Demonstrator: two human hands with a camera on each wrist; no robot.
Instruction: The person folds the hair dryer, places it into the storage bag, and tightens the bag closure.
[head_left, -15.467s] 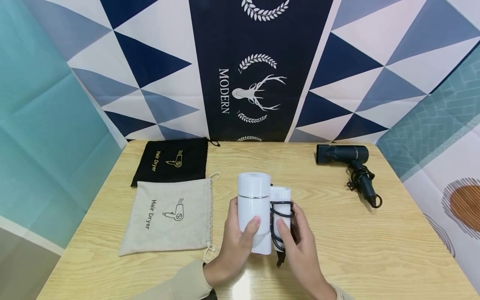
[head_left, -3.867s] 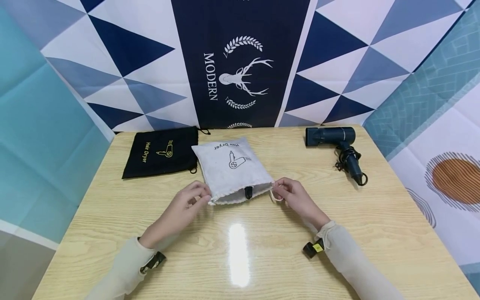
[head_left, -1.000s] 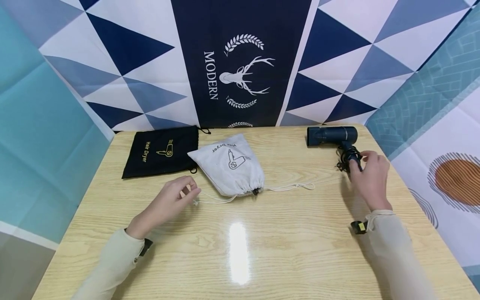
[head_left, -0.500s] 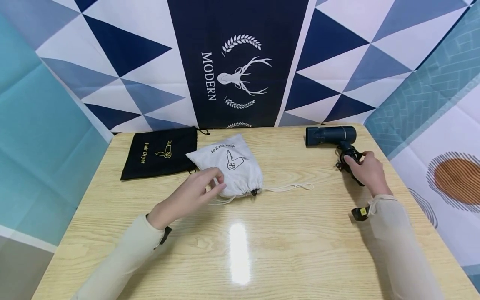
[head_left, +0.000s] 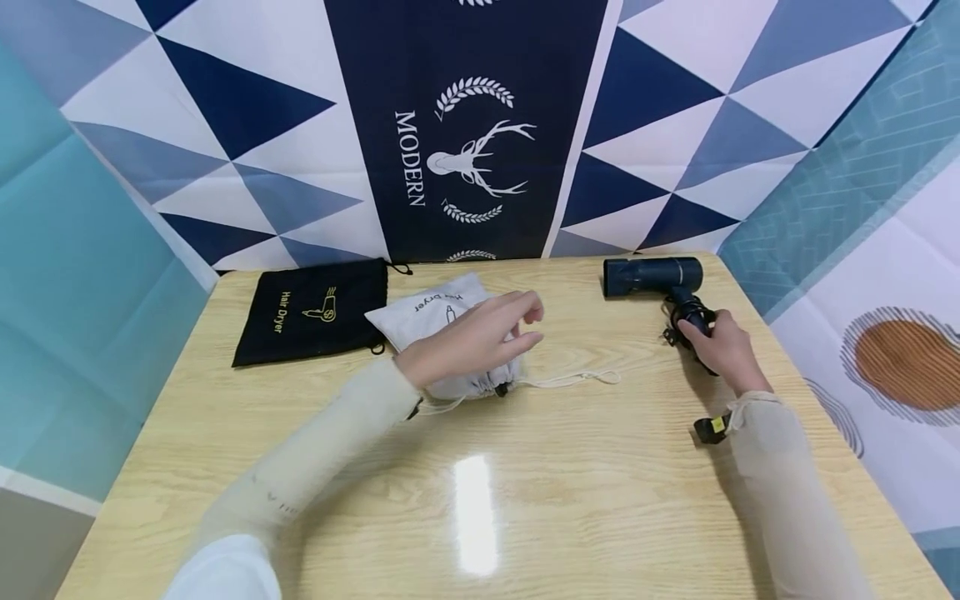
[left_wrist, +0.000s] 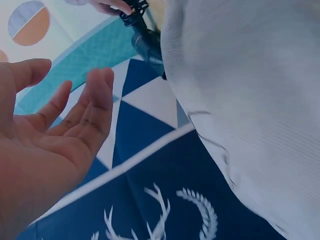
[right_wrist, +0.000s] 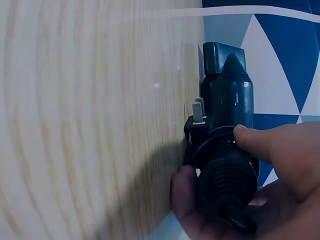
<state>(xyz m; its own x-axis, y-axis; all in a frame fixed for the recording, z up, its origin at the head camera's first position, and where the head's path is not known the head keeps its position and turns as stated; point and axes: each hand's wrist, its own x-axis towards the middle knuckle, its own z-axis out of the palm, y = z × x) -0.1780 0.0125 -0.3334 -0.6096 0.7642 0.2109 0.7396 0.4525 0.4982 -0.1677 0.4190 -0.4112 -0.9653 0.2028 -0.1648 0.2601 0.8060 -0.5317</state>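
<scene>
My right hand point(head_left: 726, 350) grips the cord-wrapped handle of a dark hair dryer point(head_left: 651, 277) at the table's back right. In the right wrist view, thumb and fingers curl round the handle, and the plug point(right_wrist: 199, 120) sticks out beside it. My left hand point(head_left: 487, 335) hovers above the light grey drawstring bag point(head_left: 420, 321) with nothing in it; its fingers look loosely bent in the left wrist view point(left_wrist: 60, 130). The bag bulges, its mouth is gathered, and a small black piece point(head_left: 502, 389) pokes out there. My left forearm hides part of the bag.
A flat black drawstring bag point(head_left: 311, 315) printed "Hair Dryer" lies at the back left. The grey bag's white cord point(head_left: 573, 379) trails right across the wooden table point(head_left: 585, 492). A patterned cloth wall point(head_left: 465, 125) rises behind the table.
Earlier, both hands held a white hair dryer, then the open grey bag's mouth; the bag is now gathered. My right hand has taken hold of the dark dryer. My left hand has swung right.
</scene>
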